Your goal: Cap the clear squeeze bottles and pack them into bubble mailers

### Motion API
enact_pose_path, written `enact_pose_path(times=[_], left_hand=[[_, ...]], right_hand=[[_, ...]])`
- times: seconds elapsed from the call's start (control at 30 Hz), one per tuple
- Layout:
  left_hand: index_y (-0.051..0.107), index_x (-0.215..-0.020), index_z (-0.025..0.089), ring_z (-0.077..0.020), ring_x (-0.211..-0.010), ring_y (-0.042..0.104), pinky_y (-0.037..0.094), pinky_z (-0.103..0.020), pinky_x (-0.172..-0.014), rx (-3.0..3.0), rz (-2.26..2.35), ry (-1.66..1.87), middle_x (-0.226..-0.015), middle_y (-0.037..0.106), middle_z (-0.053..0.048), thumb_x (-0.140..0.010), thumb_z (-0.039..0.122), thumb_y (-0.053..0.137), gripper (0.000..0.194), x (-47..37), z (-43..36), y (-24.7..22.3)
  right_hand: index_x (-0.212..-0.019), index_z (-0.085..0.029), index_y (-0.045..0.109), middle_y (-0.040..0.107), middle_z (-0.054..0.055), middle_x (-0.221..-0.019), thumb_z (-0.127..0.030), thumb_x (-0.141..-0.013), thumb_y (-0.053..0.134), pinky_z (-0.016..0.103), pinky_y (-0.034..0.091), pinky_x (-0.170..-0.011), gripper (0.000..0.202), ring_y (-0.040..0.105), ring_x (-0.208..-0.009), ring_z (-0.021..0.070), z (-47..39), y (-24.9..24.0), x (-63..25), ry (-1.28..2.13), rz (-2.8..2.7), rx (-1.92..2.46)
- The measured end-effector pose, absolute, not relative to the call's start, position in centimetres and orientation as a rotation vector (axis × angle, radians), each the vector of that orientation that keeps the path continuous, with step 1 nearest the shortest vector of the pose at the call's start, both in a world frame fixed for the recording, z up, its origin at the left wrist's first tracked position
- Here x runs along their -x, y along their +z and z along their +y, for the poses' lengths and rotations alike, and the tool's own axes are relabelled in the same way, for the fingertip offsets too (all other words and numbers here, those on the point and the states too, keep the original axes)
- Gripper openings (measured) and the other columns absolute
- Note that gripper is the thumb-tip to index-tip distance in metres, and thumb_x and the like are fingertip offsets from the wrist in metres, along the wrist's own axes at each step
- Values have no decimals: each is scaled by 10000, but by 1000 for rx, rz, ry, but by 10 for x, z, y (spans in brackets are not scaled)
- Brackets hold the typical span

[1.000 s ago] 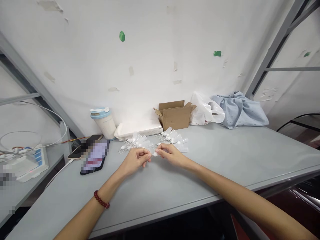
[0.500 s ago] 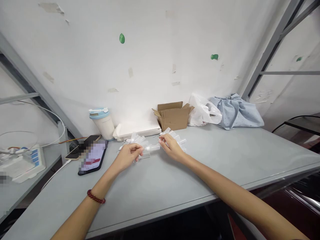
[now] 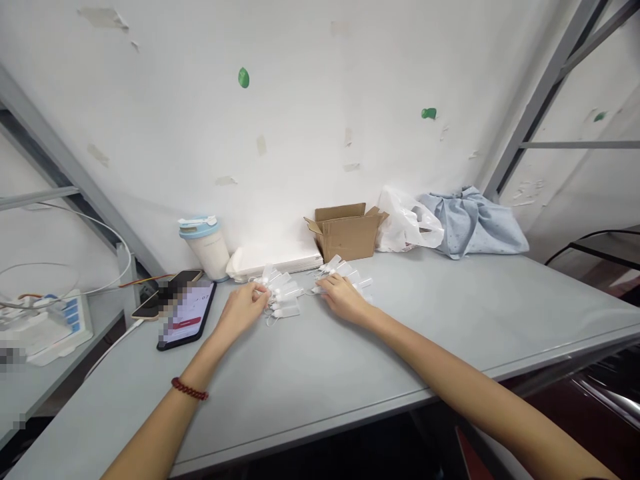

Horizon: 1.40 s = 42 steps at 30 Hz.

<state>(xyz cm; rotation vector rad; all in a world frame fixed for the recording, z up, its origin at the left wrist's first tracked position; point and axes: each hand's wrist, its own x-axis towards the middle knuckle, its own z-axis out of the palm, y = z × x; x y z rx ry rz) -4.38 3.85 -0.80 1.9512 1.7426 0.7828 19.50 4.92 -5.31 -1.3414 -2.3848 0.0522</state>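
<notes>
Small clear plastic bottles with white caps and thin loops lie in two clusters on the grey table. At the cap end of the left cluster (image 3: 287, 292) is my left hand (image 3: 243, 308), thumb and fingers closed together; their tips hide whatever they pinch. My right hand (image 3: 345, 299) rests over the right cluster (image 3: 364, 283), with its fingers closed on one bottle (image 3: 317, 290). Only that bottle's capped end and loop show past the fingers; its body is hidden beneath the hand.
Behind the clusters stand a white stack (image 3: 275, 259), an open cardboard box (image 3: 350, 237), a white plastic bag (image 3: 407, 227) and a blue cloth bundle (image 3: 477, 223). To the left are a lidded cup (image 3: 207, 250) and two phones, one nearer (image 3: 190, 313) and one behind (image 3: 160, 297).
The bottle that was between my hands has gone right, under my right hand. My left hand has let go of it and moved left to the left cluster's caps.
</notes>
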Motion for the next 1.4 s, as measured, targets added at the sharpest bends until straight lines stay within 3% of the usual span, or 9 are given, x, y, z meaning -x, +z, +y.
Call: enact_pose_path(times=[0.33, 0.57, 0.7, 0.93, 1.4], left_hand=[[555, -848, 175, -168, -562, 573, 409, -262, -566, -2059, 1636, 880, -634, 633, -1, -767, 382, 446, 247, 33, 29, -7], [553, -954, 159, -136, -490, 531, 417, -251, -525, -2052, 1435, 833, -643, 611, 2, -790, 413, 450, 320, 25, 24, -11], [552, -1016, 147, -130, -486, 519, 422, -247, -521, -2067, 1366, 800, -642, 603, -2, -803, 415, 445, 358, 21, 20, -10], [599, -792, 151, -109, -489, 500, 400, -225, -504, -2070, 1281, 726, -641, 601, -8, -814, 382, 442, 280, 19, 17, -7], [554, -691, 153, -84, -422, 436, 338, -203, -441, -1668, 1168, 729, -466, 502, 45, -771, 444, 530, 303, 11, 14, 5]], right_hand=[[-1100, -120, 514, 598, 139, -1077, -131, -863, 438, 361, 369, -838, 250, 511, -1025, 235, 47, -50, -194, 229, -2169, 1277], [-961, -166, 534, 637, 34, -776, -250, -890, 381, 254, 394, -624, 189, 552, -684, 142, 34, -33, -189, 675, -1878, 1115], [-822, -169, 537, 591, 10, -684, -312, -885, 387, 251, 387, -629, 216, 527, -656, 131, 27, -27, -186, 845, -1818, 1048], [-685, -168, 509, 536, -12, -611, -371, -859, 434, 244, 368, -612, 277, 501, -605, 114, 24, -26, -184, 999, -1765, 990], [-652, -164, 512, 517, -23, -561, -384, -838, 463, 234, 348, -562, 292, 472, -544, 98, 18, -19, -181, 1095, -1757, 950]])
